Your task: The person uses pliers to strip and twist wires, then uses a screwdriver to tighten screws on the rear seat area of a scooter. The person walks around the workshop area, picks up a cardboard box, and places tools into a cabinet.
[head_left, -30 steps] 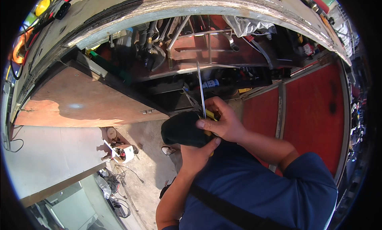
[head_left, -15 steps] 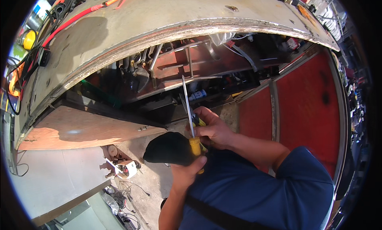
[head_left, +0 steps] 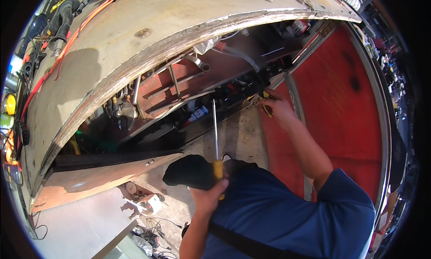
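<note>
My left hand [head_left: 206, 197], low in the middle, is closed round the yellow handle of a long screwdriver [head_left: 216, 140]. Its metal shaft points up toward the open cabinet. Beside that hand is a rounded black cloth-like shape [head_left: 188, 170] that I cannot make out. My right hand [head_left: 280, 110] reaches to the drawer's right end, gripping pliers [head_left: 267, 110] with yellow-and-black handles; their jaws are hard to see. Under the worktop, the red-lined cabinet shelf [head_left: 188, 85] carries metal bars and tools. In the dark drawer [head_left: 182, 129] below it lies a white-and-blue bottle [head_left: 198, 113].
The worn edge of the worktop [head_left: 148, 57] overhangs the cabinet. A red panel [head_left: 341, 106] stands at the right, a wooden door [head_left: 107, 171] at the left. Cables and a white box [head_left: 151, 205] lie on the floor at the lower left.
My right hand has moved away from the left, to the right and up toward the drawer's end, taking the pliers along. The left still holds the screwdriver. The view has shifted.
</note>
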Demonstrator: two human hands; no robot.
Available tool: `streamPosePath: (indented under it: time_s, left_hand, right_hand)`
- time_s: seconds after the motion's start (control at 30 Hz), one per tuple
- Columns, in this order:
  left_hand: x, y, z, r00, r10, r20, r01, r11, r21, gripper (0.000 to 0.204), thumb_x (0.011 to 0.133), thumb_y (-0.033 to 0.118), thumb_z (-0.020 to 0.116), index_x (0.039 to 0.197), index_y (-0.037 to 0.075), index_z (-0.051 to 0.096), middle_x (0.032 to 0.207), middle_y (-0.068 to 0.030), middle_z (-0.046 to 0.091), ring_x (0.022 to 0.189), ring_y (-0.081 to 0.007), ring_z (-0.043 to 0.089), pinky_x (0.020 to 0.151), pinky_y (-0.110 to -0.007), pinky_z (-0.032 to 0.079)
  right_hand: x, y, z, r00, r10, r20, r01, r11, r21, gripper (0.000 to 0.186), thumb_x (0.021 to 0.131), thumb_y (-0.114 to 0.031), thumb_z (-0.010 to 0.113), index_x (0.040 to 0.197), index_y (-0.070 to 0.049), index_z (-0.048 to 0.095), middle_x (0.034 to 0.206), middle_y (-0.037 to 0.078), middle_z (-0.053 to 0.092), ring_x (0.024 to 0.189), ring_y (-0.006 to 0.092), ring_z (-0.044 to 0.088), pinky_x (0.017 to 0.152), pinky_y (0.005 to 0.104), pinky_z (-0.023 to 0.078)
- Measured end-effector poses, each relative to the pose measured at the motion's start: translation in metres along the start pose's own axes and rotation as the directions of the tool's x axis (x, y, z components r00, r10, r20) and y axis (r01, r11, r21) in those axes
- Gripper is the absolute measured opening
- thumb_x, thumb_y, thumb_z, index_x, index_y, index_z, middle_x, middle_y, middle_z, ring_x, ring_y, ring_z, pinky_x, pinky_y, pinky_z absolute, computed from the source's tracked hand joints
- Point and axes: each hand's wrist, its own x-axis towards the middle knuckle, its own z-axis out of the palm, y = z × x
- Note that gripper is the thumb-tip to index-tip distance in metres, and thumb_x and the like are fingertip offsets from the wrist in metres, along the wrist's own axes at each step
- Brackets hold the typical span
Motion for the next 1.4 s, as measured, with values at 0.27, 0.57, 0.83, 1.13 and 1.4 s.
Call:
streamPosePath:
  time_s: [0.27, 0.57, 0.83, 1.13, 1.4]
  left_hand:
    - [0.007, -0.004, 0.021, 1.000, -0.015, 0.007, 0.015, 1.000, 0.019, 0.050, 0.078, -0.002, 0.082, 0.125, -0.004, 0.063, 0.109, -0.0121, 0.072, 0.097, -0.0215, 0.071, 0.088, -0.034, 0.056]
    - [0.029, -0.012, 0.032, 0.986, 0.120, -0.118, -0.053, 0.887, 0.458, 0.037, 0.087, 0.008, 0.082, 0.119, -0.001, 0.066, 0.097, -0.0047, 0.072, 0.086, -0.0130, 0.068, 0.076, -0.028, 0.057]
    - [0.041, -0.020, 0.034, 0.984, 0.129, 0.123, -0.163, 0.929, 0.332, 0.038, 0.090, 0.008, 0.081, 0.123, 0.001, 0.063, 0.113, -0.0075, 0.069, 0.103, -0.0170, 0.066, 0.093, -0.033, 0.054]
    - [0.042, -0.017, 0.019, 1.000, 0.025, 0.009, -0.025, 1.000, 0.007, 0.047, 0.088, 0.000, 0.075, 0.132, 0.000, 0.059, 0.123, -0.0124, 0.070, 0.109, -0.0226, 0.069, 0.101, -0.039, 0.053]
    - [0.027, -0.026, 0.018, 0.998, 0.052, -0.030, -0.057, 0.979, -0.195, 0.044, 0.086, 0.000, 0.068, 0.130, -0.001, 0.062, 0.119, -0.0094, 0.072, 0.114, -0.0242, 0.067, 0.104, -0.039, 0.051]
  right_hand:
    - [0.110, 0.012, 0.020, 0.810, -0.586, 0.037, 0.429, 0.548, -0.718, 0.040, 0.091, -0.005, 0.072, 0.130, 0.001, 0.065, 0.104, 0.010, 0.072, 0.103, 0.0217, 0.068, 0.088, 0.0313, 0.052]
    - [-0.124, 0.023, 0.076, 0.743, 0.101, 0.661, -0.164, 0.986, 0.034, 0.024, 0.104, -0.025, 0.068, 0.108, -0.003, 0.061, 0.089, 0.001, 0.066, 0.077, 0.0105, 0.066, 0.063, 0.0286, 0.056]
    - [-0.127, 0.044, 0.052, 0.920, 0.042, 0.390, -0.050, 0.999, 0.012, 0.025, 0.101, -0.023, 0.069, 0.112, -0.002, 0.059, 0.093, 0.003, 0.064, 0.089, 0.0101, 0.059, 0.078, 0.0270, 0.048]
    - [0.007, 0.023, 0.004, 0.984, -0.144, 0.101, 0.175, 0.850, -0.497, 0.031, 0.090, -0.020, 0.074, 0.108, 0.006, 0.071, 0.092, 0.014, 0.073, 0.081, 0.0218, 0.067, 0.076, 0.0367, 0.052]
    - [0.106, 0.024, 0.060, 0.828, -0.557, 0.064, 0.516, 0.713, -0.476, 0.053, 0.081, -0.016, 0.081, 0.127, 0.001, 0.064, 0.119, 0.021, 0.068, 0.110, 0.0348, 0.066, 0.094, 0.0423, 0.053]
